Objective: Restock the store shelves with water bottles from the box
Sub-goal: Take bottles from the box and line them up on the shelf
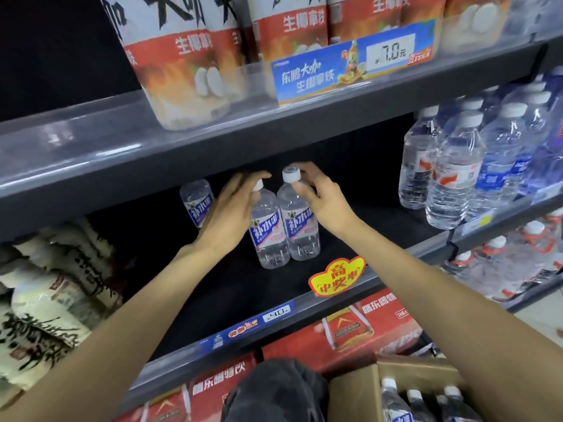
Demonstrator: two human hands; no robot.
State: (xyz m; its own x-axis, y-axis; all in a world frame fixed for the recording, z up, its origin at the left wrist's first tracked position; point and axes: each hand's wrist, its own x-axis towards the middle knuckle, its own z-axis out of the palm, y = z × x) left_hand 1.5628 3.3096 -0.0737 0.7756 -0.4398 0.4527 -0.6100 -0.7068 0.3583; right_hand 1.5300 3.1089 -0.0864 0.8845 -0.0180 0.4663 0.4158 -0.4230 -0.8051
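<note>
Placing step, mid-shelf: you have two water bottles upright and touching side by side on the dark middle shelf (304,287), set back from its front edge. Your left hand (231,208) wraps the left bottle (268,229) at the shoulder, fingers curled over the cap; your right hand (316,193) pinches the neck of the right bottle (300,223), thumb in front just under the white cap, fingers behind. A third bottle (196,202) stands farther back on the left, partly hidden by your left hand. Next move, likely: settle both bases flat, let go, then reach down to the open box (359,388) at near right, where more capped bottles show. Watch the upper shelf (213,153) close above the caps; little headroom for lifting out. Larger water bottles (451,178) crowd the right, well apart from your pair. Pale sacks (51,300) sit at left, red cartons (365,324) below, and a yellow-red sticker (336,277) and price tag (275,312) hang on the shelf lip.
</note>
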